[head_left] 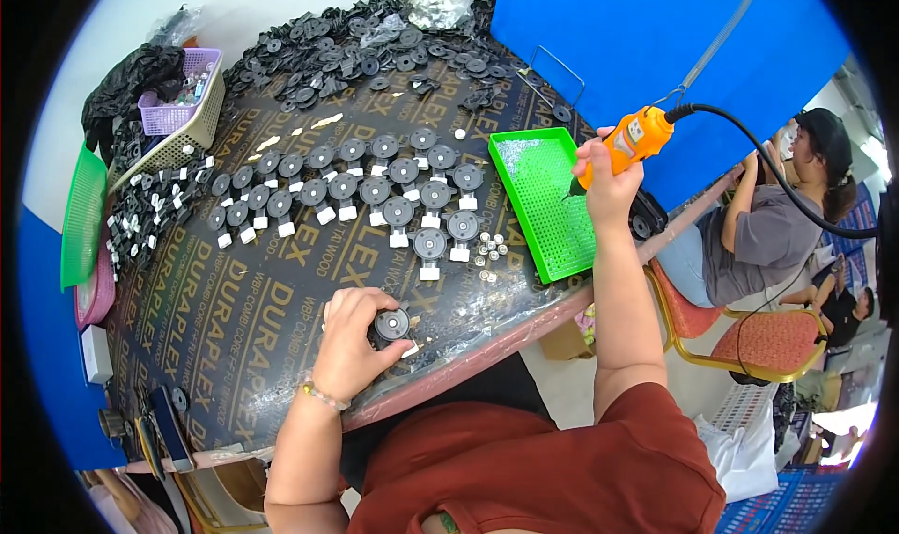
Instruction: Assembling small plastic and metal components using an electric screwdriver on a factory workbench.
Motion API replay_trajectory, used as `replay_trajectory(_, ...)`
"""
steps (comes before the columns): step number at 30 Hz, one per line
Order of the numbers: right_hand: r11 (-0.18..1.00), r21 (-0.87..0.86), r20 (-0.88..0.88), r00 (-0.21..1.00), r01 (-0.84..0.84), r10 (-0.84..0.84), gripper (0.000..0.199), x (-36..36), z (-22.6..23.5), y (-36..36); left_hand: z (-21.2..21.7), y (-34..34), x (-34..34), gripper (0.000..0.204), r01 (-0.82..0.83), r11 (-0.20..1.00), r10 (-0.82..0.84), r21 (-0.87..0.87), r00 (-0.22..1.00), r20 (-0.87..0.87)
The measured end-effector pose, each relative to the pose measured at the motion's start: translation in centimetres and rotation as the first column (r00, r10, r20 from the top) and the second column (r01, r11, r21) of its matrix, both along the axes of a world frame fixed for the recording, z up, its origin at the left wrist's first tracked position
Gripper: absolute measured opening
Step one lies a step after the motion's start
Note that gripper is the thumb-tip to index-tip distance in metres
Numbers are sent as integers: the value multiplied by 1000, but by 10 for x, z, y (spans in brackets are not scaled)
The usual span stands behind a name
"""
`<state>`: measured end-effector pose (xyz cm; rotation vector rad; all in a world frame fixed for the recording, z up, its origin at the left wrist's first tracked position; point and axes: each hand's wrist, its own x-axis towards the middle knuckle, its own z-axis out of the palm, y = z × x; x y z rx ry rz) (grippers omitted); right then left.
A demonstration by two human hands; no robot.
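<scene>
My left hand (348,345), near the table's front edge, has its thumb and fingers closed round a round black disc part (392,323) with a white end. My right hand (612,190) is raised over the green mesh tray (541,192), wrapped round an orange electric screwdriver (641,137). The screwdriver's dark tip points down and left, apart from the disc part. Beyond my left hand stand loose rows of similar black disc parts (375,190) with white blocks. A small cluster of silvery round pieces (492,246) lies between those rows and the tray.
Loose black parts (318,52) are heaped along the far side. Black pieces with white ends (150,211) pile up at left, beside stacked baskets (211,103). The screwdriver hangs from a spring cord (721,33); its black cable (777,164) runs right. Another person (782,206) sits at right.
</scene>
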<state>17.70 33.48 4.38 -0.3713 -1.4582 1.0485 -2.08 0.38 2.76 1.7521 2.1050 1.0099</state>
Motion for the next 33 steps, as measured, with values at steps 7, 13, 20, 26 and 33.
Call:
replay_trajectory(7, 1000, 5, 8, 1000, 17, -17, 31, -1, 0, -1, 2, 1, -2, 51, -54, 998, 55, -32, 998, 10)
replay_trajectory(13, 1000, 3, -30, 1000, 6, -6, 27, -2, 8, -5, -6, 0, -5, 50, -44, 999, 45, 25, 999, -14)
replay_trajectory(20, 942, 108, -212, 918, -318, 335, 51, -19, 49, -89, -12, 3, -6, 50, -45, 997, 44, 70, 999, 6)
replay_trajectory(26, 721, -53, -123, 721, -691, 682, 57, -71, 33, -169, -18, 0, -8, 48, -72, 993, 71, 92, 997, 6)
replay_trajectory(33, 678, -70, -67, 681, -732, 729, 56, -96, 18, -182, -15, 2, -9, 47, -68, 994, 65, 81, 997, 36)
